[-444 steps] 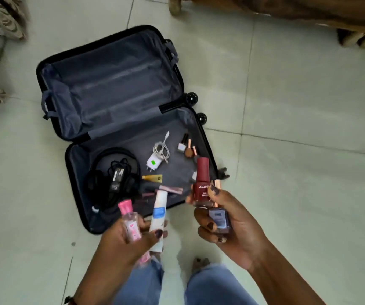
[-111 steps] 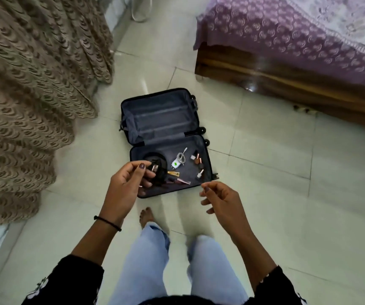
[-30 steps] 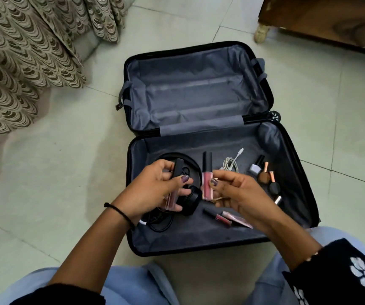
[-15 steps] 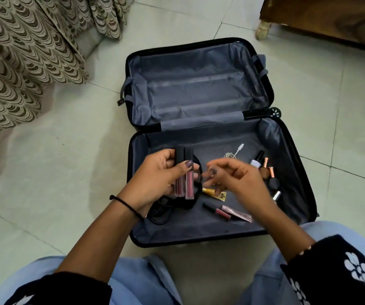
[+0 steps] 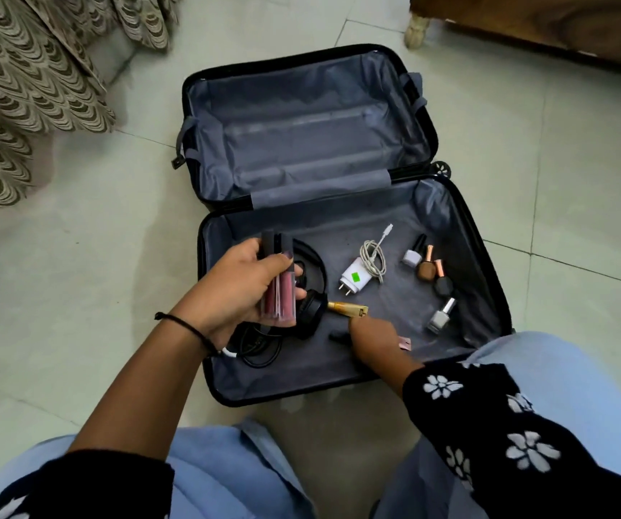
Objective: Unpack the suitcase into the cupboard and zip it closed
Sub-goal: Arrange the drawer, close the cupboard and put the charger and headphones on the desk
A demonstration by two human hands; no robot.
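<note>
Suitcase open: my left hand grips two lip glosses, four nail polishes at 3 o'clock. Grip of my right hand? Can't tell.

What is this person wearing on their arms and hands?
The right sleeve and left sleeve are black with white flower prints. A thin black band circles the left wrist, and the left hand has a dark-polished thumbnail.
</note>
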